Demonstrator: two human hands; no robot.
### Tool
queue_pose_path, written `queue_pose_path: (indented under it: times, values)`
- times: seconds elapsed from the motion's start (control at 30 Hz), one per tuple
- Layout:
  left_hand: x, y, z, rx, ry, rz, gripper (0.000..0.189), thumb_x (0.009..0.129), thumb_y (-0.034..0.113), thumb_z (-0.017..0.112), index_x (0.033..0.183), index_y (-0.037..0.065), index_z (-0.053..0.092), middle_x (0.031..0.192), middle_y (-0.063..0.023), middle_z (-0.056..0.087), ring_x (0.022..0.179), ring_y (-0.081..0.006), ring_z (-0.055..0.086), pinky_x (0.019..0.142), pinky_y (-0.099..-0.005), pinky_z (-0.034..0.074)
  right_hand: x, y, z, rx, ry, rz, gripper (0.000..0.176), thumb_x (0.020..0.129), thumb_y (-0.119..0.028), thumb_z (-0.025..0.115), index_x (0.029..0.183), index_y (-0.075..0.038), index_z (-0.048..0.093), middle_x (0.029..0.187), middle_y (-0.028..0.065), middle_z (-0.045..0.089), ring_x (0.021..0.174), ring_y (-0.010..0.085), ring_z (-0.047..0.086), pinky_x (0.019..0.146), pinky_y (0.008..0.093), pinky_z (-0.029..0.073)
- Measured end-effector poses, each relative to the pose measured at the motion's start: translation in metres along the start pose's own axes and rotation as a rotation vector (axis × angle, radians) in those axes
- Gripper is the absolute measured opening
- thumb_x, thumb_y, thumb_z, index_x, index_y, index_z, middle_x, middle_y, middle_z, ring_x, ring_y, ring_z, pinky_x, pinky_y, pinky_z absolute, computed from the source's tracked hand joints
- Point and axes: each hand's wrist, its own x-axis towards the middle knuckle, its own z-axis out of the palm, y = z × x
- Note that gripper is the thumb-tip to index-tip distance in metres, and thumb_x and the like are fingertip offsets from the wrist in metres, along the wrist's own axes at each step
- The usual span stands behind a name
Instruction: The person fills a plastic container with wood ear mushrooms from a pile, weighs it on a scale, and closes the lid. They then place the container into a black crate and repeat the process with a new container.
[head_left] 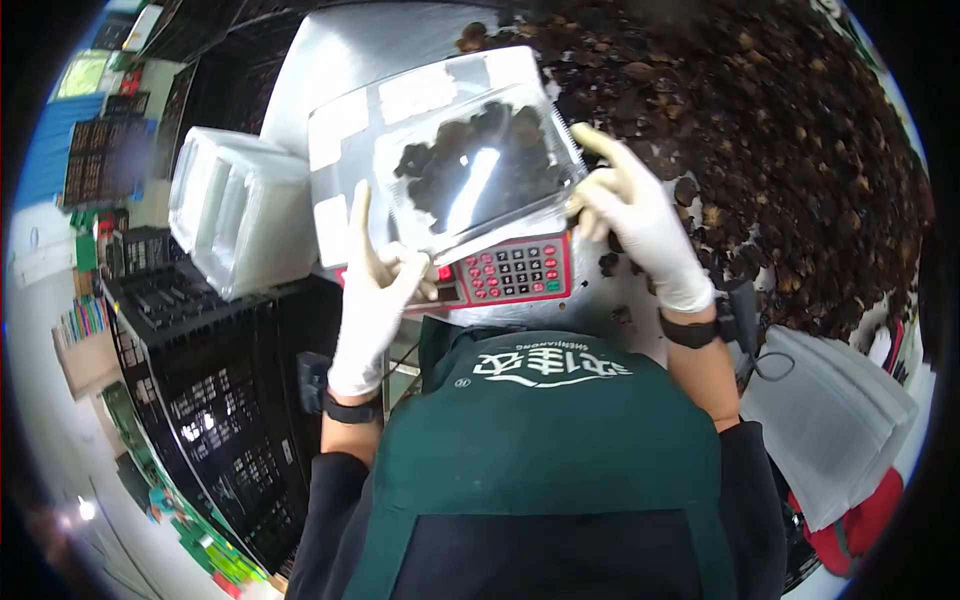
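Observation:
A clear plastic box [480,170] with dark brown mushroom-like pieces inside is held tilted over a red weighing scale [515,270] with a keypad. Its transparent lid catches a bright glare. My left hand [385,270], in a white glove, grips the box's near left corner, index finger stretched along the side. On the right edge is my right hand [615,190], also gloved, its thumb and fingers on the near right corner and the index finger extended. The scale's platform [340,150] shows behind the box with pale squares on it.
Loose dark pieces [740,130] cover the metal table at the right. Stacked clear boxes [240,210] stand left of the scale. Black crates [220,410] are at the lower left, and a stack of translucent plastic sheets or lids [825,420] lies at the lower right.

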Motion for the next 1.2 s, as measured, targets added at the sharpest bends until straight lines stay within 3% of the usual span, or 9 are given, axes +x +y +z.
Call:
queue_pose_path:
  times: [0.3,0.43,0.6,0.73,0.83,0.9,0.97,1.13,1.2]
  values:
    - [0.016,0.066,-0.07,0.556,0.475,0.483,0.055,0.095,0.02,0.068,0.145,0.01,0.049,0.093,-0.0043,0.069,0.081,-0.0099,0.063,0.075,-0.0257,0.053,-0.034,0.006,-0.051,-0.24,0.25,-0.044,0.043,0.104,-0.022,0.049,0.141,0.0,0.052,0.097,0.006,0.07,0.075,0.0071,0.061,0.067,0.0206,0.048]
    - [0.074,0.057,-0.049,0.608,0.24,0.774,0.043,0.09,0.023,0.069,0.13,0.011,0.06,0.097,-0.0112,0.071,0.087,-0.0229,0.069,0.08,-0.0333,0.054,-0.037,0.001,-0.006,-0.281,0.01,-0.02,0.031,0.104,-0.021,0.048,0.121,0.0,0.064,0.088,0.0067,0.071,0.068,0.0084,0.063,0.062,0.0213,0.049]
    - [0.149,0.009,-0.031,0.832,-0.06,0.524,0.04,0.096,0.028,0.065,0.132,0.009,0.063,0.119,-0.0115,0.07,0.105,-0.0181,0.066,0.09,-0.0338,0.052,-0.034,0.005,0.047,-0.183,-0.207,0.121,0.033,0.105,-0.027,0.049,0.12,-0.001,0.064,0.091,0.0083,0.073,0.071,0.0114,0.066,0.063,0.0226,0.05]
    - [0.041,0.036,-0.033,0.577,-0.098,0.533,0.044,0.091,0.047,0.068,0.118,0.012,0.071,0.108,-0.0084,0.072,0.103,-0.0187,0.066,0.09,-0.0359,0.052,-0.039,0.012,0.055,-0.056,-0.141,0.135,0.033,0.105,-0.031,0.052,0.105,-0.001,0.066,0.09,0.0074,0.072,0.067,0.0098,0.062,0.058,0.0239,0.047]
    - [-0.003,0.011,-0.043,0.467,0.237,0.811,0.066,0.086,0.04,0.076,0.138,0.007,0.054,0.123,-0.0147,0.062,0.116,-0.0265,0.057,0.097,-0.0377,0.046,-0.045,0.001,0.059,-0.22,-0.265,0.002,0.036,0.106,-0.027,0.047,0.102,0.005,0.062,0.087,0.0121,0.07,0.068,0.0141,0.065,0.061,0.0268,0.05]
    - [-0.053,0.031,-0.071,-0.038,0.027,0.325,0.059,0.086,0.032,0.077,0.134,0.006,0.056,0.126,-0.0127,0.061,0.115,-0.0216,0.057,0.097,-0.0361,0.047,-0.046,-0.023,0.074,-0.25,-0.446,-0.063,0.045,0.105,-0.032,0.048,0.105,0.011,0.059,0.086,0.0174,0.071,0.071,0.0193,0.067,0.066,0.0294,0.052]
    - [-0.091,0.047,-0.106,-0.219,0.043,0.219,0.048,0.086,0.023,0.077,0.127,0.004,0.059,0.122,-0.0104,0.064,0.113,-0.0169,0.057,0.096,-0.0344,0.047,-0.041,-0.035,0.089,-0.197,-0.565,-0.156,0.051,0.103,-0.039,0.053,0.106,0.012,0.059,0.089,0.0188,0.071,0.072,0.0205,0.067,0.069,0.0303,0.053]
    - [-0.232,0.107,-0.192,0.105,0.799,0.378,0.021,0.089,0.018,0.064,0.101,0.002,0.069,0.104,-0.0058,0.067,0.097,-0.0145,0.063,0.088,-0.0281,0.049,-0.025,-0.037,0.097,-0.349,-0.555,-0.123,0.047,0.101,-0.036,0.056,0.115,0.008,0.061,0.089,0.0141,0.071,0.075,0.0172,0.066,0.072,0.0291,0.052]
    - [-0.286,0.091,-0.244,0.143,1.066,0.45,0.039,0.091,0.02,0.061,0.124,-0.001,0.06,0.114,-0.0089,0.066,0.107,-0.0169,0.061,0.091,-0.0296,0.049,-0.021,-0.031,0.09,-0.354,-0.536,-0.09,0.039,0.101,-0.029,0.055,0.116,0.007,0.061,0.088,0.0128,0.071,0.074,0.016,0.065,0.071,0.0281,0.052]
